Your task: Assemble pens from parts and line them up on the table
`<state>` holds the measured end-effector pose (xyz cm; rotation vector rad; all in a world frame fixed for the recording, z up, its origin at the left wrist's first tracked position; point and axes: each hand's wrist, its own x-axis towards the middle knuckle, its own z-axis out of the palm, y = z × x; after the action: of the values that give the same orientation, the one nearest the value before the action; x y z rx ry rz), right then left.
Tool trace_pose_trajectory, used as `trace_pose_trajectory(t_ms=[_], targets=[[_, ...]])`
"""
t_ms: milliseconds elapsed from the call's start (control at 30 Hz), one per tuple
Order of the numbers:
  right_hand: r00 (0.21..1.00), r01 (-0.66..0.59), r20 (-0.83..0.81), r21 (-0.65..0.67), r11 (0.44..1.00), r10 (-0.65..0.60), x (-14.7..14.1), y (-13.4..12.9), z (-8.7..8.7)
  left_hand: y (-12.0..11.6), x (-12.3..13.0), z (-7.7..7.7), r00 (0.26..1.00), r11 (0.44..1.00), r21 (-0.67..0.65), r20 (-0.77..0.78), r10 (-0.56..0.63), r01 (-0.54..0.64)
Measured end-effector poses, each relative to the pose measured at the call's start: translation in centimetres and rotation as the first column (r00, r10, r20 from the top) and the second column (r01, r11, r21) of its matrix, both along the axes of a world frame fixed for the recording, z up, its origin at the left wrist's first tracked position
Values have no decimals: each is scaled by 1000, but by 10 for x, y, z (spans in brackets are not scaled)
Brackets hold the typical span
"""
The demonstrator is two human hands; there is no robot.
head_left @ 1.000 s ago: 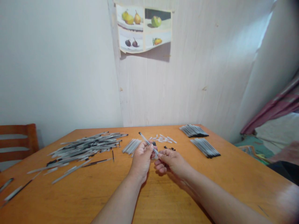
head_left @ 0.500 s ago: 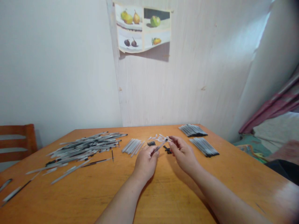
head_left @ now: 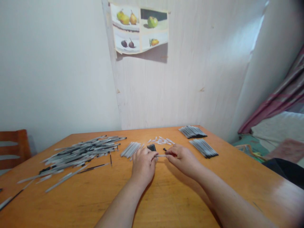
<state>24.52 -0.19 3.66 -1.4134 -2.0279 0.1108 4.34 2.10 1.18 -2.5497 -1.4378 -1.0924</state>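
Note:
A slim pale pen [head_left: 161,155] lies level between my two hands, above the middle of the table. My left hand [head_left: 144,161] is closed on its left end, and my right hand [head_left: 184,158] pinches the right end; both ends are hidden by fingers. Just behind my left hand is a row of thin black sticks [head_left: 151,147], and to its left a row of whitish tubes [head_left: 130,149]. Small white caps [head_left: 162,140] are scattered behind my hands. A few small black pieces [head_left: 164,149] show beside my right fingers, partly covered.
A large loose heap of pens and pen parts [head_left: 80,153] spreads over the left side of the wooden table [head_left: 99,202]. Two neat stacks of black-ended pens [head_left: 193,132] [head_left: 203,148] lie at the back right. A wooden chair [head_left: 14,142] stands beyond the left edge.
My right hand has come left and down from the white caps and now grips the pen's right end. The pen has turned from slanting upward to nearly level. The view has shifted slightly right.

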Motion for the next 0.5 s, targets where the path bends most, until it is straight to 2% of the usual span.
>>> trace_pose_trajectory(t_ms=[133, 233, 367, 500], targets=[[999, -14, 52, -36, 999, 16, 1, -1, 1, 0, 1, 0, 1000, 999, 33, -10, -1, 1], [999, 26, 45, -37, 999, -24, 3, 0, 1, 1, 0, 1, 999, 996, 71, 17, 44, -45], [990, 141, 7, -21, 990, -141, 11, 2, 4, 6, -4, 3, 988, 985, 96, 74, 136, -143], [952, 303, -46, -35, 952, -304, 29, 3, 13, 11, -9, 3, 979, 977, 106, 105, 172, -183]])
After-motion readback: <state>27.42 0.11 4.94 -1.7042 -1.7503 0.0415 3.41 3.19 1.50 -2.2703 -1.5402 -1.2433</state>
